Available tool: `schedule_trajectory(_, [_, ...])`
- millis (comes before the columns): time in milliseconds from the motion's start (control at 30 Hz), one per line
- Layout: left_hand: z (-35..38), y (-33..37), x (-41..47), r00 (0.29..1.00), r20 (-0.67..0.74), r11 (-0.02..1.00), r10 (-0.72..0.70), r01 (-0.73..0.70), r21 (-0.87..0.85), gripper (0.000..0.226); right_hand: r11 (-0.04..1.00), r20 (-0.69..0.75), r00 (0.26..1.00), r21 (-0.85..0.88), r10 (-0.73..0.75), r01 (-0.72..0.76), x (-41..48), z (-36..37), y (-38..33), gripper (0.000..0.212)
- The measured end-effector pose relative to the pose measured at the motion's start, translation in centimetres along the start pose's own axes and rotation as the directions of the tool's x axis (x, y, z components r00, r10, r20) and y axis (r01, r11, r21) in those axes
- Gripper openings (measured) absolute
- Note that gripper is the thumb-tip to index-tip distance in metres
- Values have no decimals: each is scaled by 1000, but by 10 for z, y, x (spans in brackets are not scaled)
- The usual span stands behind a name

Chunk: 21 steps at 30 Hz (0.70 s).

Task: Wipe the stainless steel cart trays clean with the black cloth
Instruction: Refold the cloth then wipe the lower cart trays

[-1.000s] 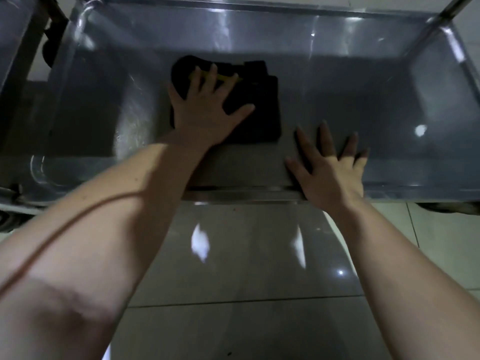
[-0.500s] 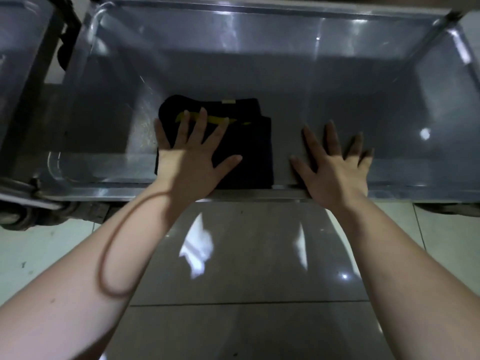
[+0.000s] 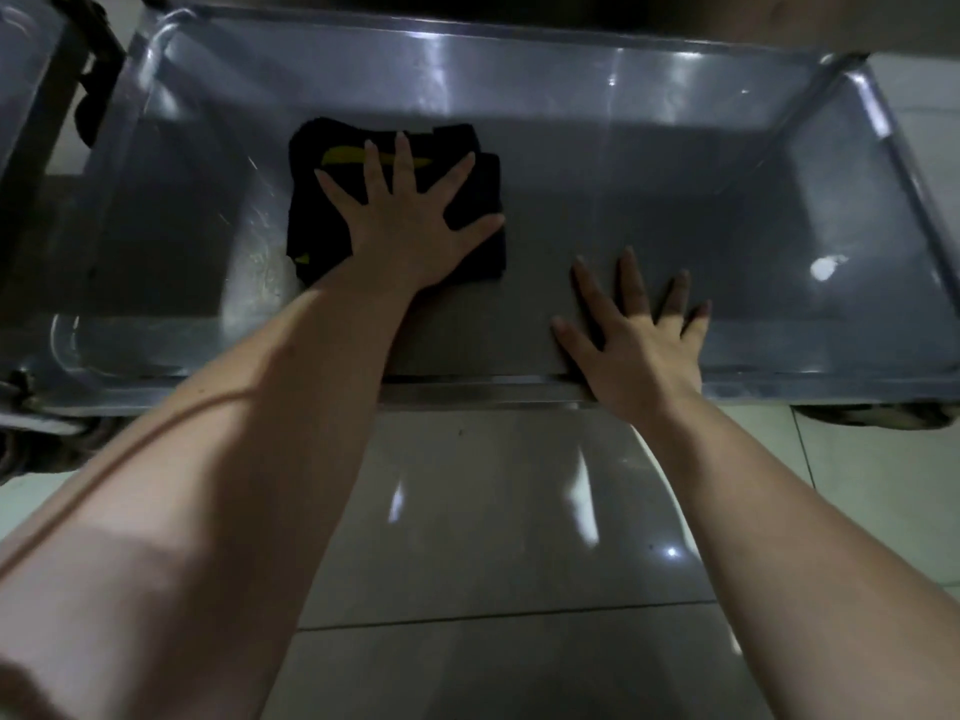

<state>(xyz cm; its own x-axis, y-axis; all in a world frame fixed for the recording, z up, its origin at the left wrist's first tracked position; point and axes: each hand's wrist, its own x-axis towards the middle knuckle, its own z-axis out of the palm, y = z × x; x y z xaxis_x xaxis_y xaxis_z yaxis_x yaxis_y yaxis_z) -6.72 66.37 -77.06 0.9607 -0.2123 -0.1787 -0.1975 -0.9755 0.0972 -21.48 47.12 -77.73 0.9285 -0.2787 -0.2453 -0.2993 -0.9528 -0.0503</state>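
A folded black cloth (image 3: 322, 220) with a yellow mark lies on the floor of the stainless steel cart tray (image 3: 675, 210), left of its middle. My left hand (image 3: 410, 220) presses flat on the cloth with straight, spread fingers. My right hand (image 3: 641, 340) rests flat on the bare tray floor near the front rim, fingers spread and straight, apart from the cloth.
The tray has raised walls all round, with the front rim (image 3: 483, 392) nearest me. Another steel tray (image 3: 26, 85) stands at the far left beyond a dark post. Glossy floor tiles (image 3: 493, 537) lie below the cart, and a caster (image 3: 872, 415) shows at right.
My left hand has pushed the cloth away from the front rim toward the tray's back, after pulling it near half a second ago. My right hand has stayed put.
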Motion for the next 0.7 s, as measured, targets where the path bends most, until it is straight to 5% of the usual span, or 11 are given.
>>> schedule_trajectory(533, [21, -11, -115, 998, -5, 998, 61, -61, 27, 72, 991, 72, 991, -91, 109, -102, 4, -10, -27, 64])
schedule_trajectory(600, [22, -13, -117, 997, -2, 997, 81, -81, 10, 69, 989, -12, 1000, -146, -1, -1, 6, -10, -56, 61])
schedule_trajectory(700, [22, -38, -130, 997, -64, 999, 50, -49, 10, 70, 984, -72, 982, -9, -177, 177, 10, 0, -94, 59])
